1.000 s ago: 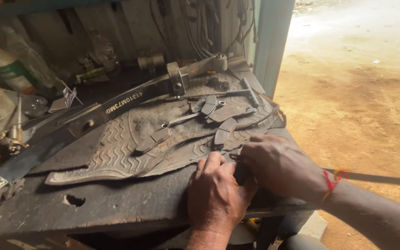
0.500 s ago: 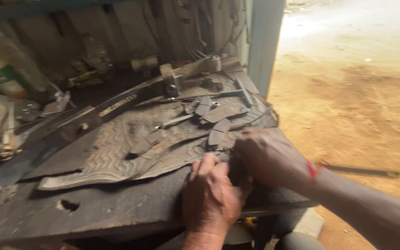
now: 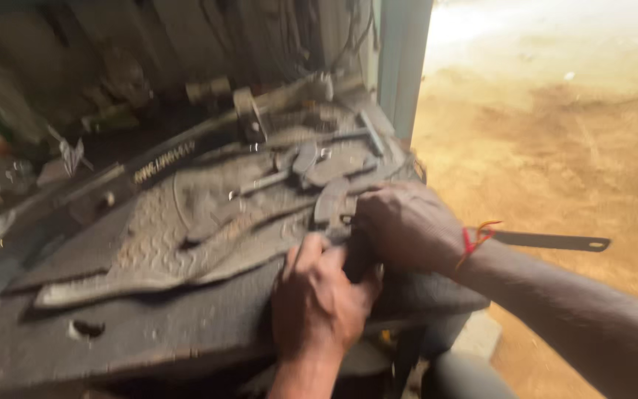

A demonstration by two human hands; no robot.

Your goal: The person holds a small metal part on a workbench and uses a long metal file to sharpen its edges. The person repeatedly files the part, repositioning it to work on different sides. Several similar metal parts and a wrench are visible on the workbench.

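Surface [image 3: 156,336]: a dark, worn slab, scarred, with a hole [image 3: 86,328] at 8 o'clock near its front edge. It is carrying layered sheets of ribbed rubber [image 3: 164,236] across the middle, with smaller rubber scraps [image 3: 330,166] lying on top toward 1 o'clock.

Left hand [image 3: 319,299]: sitting at 6 o'clock at the front edge of the surface, fingers curled over a dark piece [image 3: 356,255]. The grip is pressing together on that piece; its exact form is blurred.

Right hand [image 3: 407,225]: lying at 4 o'clock just beside the left, knuckles up, fingers bending down onto the same dark piece. Whether this grip is pinching it or only pressing on it, I cannot tell. A red thread [image 3: 474,240] is circling the wrist.

The dark piece is sitting between the two hands, touching the edge of the rubber at the surface's right front corner.

Room: a long metal bar [image 3: 164,159] is running from 9 o'clock to 12 o'clock behind the rubber. A hammer [image 3: 356,133] is lying at 1 o'clock. Bottles and clutter [image 3: 9,125] are crowding the 10 o'clock area, blurred. A blue-grey post [image 3: 402,59] is standing at 12 o'clock. Bare sandy ground [image 3: 555,148] is filling the 3 o'clock side, with a flat metal strip [image 3: 551,241] showing beyond the right wrist.
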